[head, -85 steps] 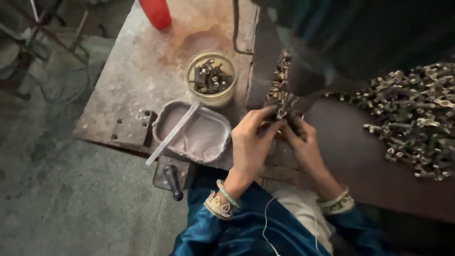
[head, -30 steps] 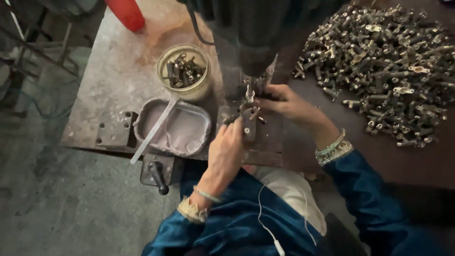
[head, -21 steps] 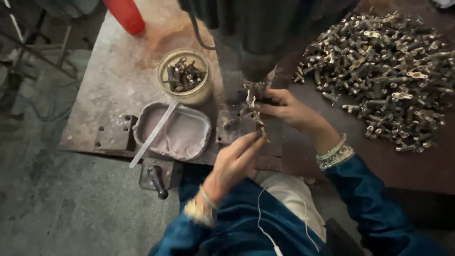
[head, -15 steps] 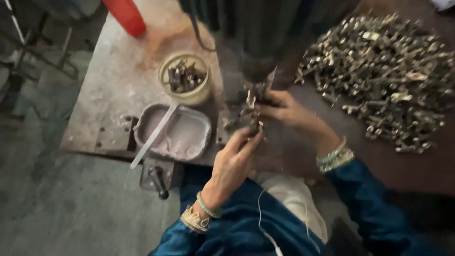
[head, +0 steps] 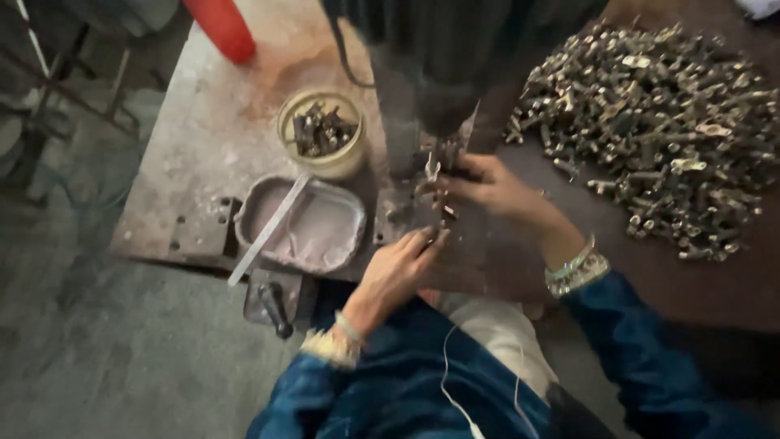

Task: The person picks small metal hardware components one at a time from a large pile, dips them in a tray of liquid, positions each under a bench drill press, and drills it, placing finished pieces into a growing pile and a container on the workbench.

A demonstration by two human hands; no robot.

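Note:
My right hand reaches under the dark machine head and pinches a small metal part at its base. My left hand sits just below, near the bench edge, fingers curled with a small piece at the fingertips; the blur hides whether it grips it. Both wrists wear bangles and blue sleeves. A big heap of small metal parts lies to the right of my right hand.
A round tin holding dark metal pieces stands left of the machine. Nearer me is a shallow oval tray of greyish paste with a flat stick across it. A red cylinder stands at the back left. A lever handle hangs below the bench.
The left hand has drawn back from the machine base toward the bench edge. The right hand stays under the machine head. The view shifted slightly.

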